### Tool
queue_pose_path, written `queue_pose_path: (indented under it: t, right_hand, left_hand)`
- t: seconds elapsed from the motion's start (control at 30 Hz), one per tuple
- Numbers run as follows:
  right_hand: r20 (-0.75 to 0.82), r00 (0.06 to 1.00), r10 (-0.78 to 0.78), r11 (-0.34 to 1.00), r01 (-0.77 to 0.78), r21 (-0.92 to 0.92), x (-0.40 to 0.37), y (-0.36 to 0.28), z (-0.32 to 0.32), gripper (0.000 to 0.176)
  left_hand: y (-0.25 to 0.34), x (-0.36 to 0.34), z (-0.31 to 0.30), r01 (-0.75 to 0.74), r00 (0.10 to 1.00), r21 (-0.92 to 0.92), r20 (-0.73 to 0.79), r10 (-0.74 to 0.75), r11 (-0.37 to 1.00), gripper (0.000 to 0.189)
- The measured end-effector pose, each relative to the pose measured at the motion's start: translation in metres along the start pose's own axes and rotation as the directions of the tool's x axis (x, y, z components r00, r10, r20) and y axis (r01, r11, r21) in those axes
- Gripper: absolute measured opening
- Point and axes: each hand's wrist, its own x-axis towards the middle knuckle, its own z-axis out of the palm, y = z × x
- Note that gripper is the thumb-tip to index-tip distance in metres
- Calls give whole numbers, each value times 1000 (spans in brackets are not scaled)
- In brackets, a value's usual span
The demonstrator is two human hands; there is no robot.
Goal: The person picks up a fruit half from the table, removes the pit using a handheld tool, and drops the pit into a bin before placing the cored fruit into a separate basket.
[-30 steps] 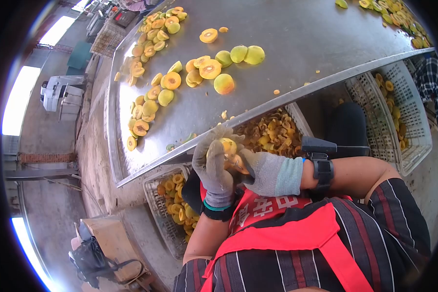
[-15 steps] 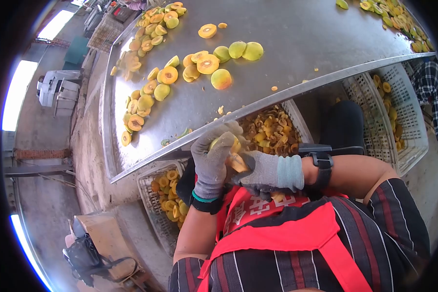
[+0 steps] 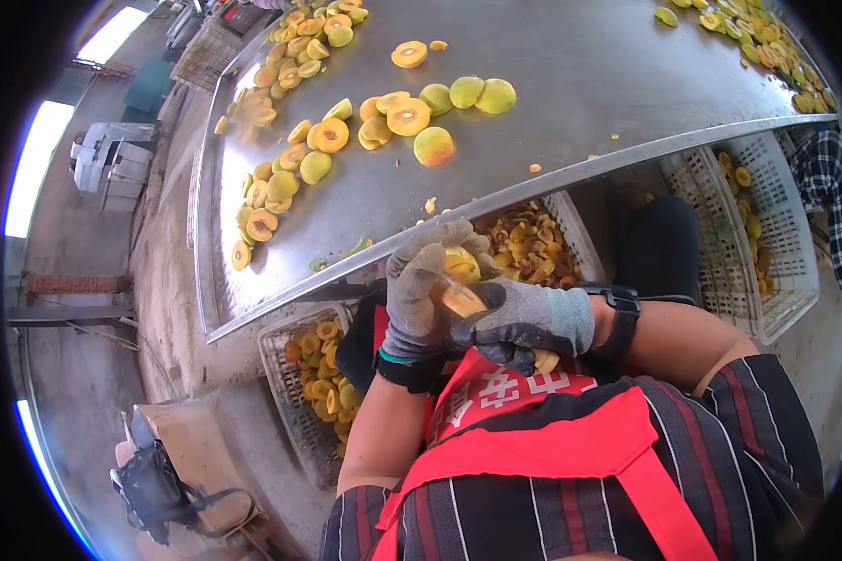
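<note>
My left hand [image 3: 419, 294], in a grey glove, is closed around a yellow fruit piece [image 3: 461, 266] just below the table's front edge. My right hand [image 3: 524, 323], also gloved, is wrapped round a tool with a light wooden handle [image 3: 545, 362]; its orange-tan front part [image 3: 462, 299] meets the fruit near my left fingers. The tool's tip is hidden. Halved and whole yellow-green fruits [image 3: 408, 117] lie on the metal table [image 3: 552, 84] beyond my hands. Under its edge, behind my hands, is a crate of small fruit scraps [image 3: 533, 245].
A crate of fruit halves [image 3: 276, 351] stands at lower left, and white crates [image 3: 791, 224] stand at right. More fruit [image 3: 767, 42] is heaped at the table's far right. A person's checkered sleeve [image 3: 828, 168] shows at the right edge. A cardboard box [image 3: 201, 449] with a black bag sits lower left.
Both hands have turned slightly, so more of the yellow fruit and the tool's front part shows. The view has shifted a little.
</note>
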Motion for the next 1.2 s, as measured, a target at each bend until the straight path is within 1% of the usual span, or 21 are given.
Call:
queue_pose_path:
  t: [0.03,0.07,0.17,0.33,0.4,0.43,0.5,0.57,0.67,0.77,0.8,0.83,0.87,0.9,0.93,0.97,1.0,1.07,1.13,1.17,1.2]
  right_hand:
    - [25,999,-35,994,32,103,-1,0,-1,15]
    - [87,995,-49,992,39,120,1,4,-4,17]
    - [67,997,-36,983,23,180,3,7,-5,19]
    - [102,988,-118,981,100,165,1,10,-1,21]
    - [123,982,-145,983,129,128,2,11,-1,21]
    - [116,977,-182,972,160,175,3,13,-5,22]
    - [83,975,-206,957,183,227,5,15,-12,21]
    - [-51,997,-60,994,64,84,5,5,-18,20]
    - [-130,988,-77,994,87,72,-1,-2,-27,21]
    - [-180,980,-90,992,104,69,-5,-2,-39,22]
    - [-175,981,-84,993,98,72,-5,0,-44,21]
    - [-169,983,-77,993,92,78,-5,2,-48,21]
    - [-168,982,-82,991,99,92,-5,5,-51,21]
    - [-151,985,-78,991,93,97,-4,8,-53,20]
    - [-134,988,-74,991,88,102,-4,10,-55,19]
    - [-131,988,-78,989,94,115,-3,13,-55,19]
    - [-114,990,-84,992,94,88,-3,15,-55,19]
    - [-84,994,-64,996,69,54,-3,13,-56,19]
    - [-74,996,-55,997,59,48,-3,15,-58,19]
    - [-66,996,-51,998,53,35,-2,15,-59,20]
    - [-69,996,-60,997,62,38,0,17,-61,20]
  left_hand:
    - [-1,0,4,-4,1000,1,-1,4,1000,36]
    - [-1,0,11,-32,998,-75,-48,28,997,38]
    - [-5,1,19,-71,990,-188,-135,46,980,41]
    - [-10,15,2,-91,984,-374,-174,27,923,42]
    - [-3,18,-8,-190,966,-533,-253,59,825,45]
    - [0,17,-10,-197,964,-533,-257,64,823,45]
    - [9,14,-13,-273,928,-430,-354,117,860,48]
    - [22,-2,-23,-284,922,-433,-368,120,855,51]
    - [37,-40,-69,-368,807,-50,-513,292,928,55]
    - [54,-108,-118,-332,633,382,-588,504,863,48]
    - [57,-138,-130,-59,586,871,-366,723,488,44]
    - [59,-168,-142,222,633,968,-51,773,-118,39]
    - [63,-196,-157,289,549,896,-443,709,336,35]
    - [66,-217,-169,308,444,630,-758,478,713,31]
    - [64,-232,-179,316,449,638,-752,482,702,31]
    - [62,-245,-187,629,516,646,-763,389,432,31]
    - [63,-248,-190,813,540,578,-793,282,70,31]
    - [77,-184,-152,640,632,722,-689,354,264,32]
    - [105,-92,-89,482,780,821,-562,276,307,36]
    - [102,-56,-83,292,840,898,-405,362,328,37]
    - [106,-10,-62,290,890,939,-336,308,186,41]
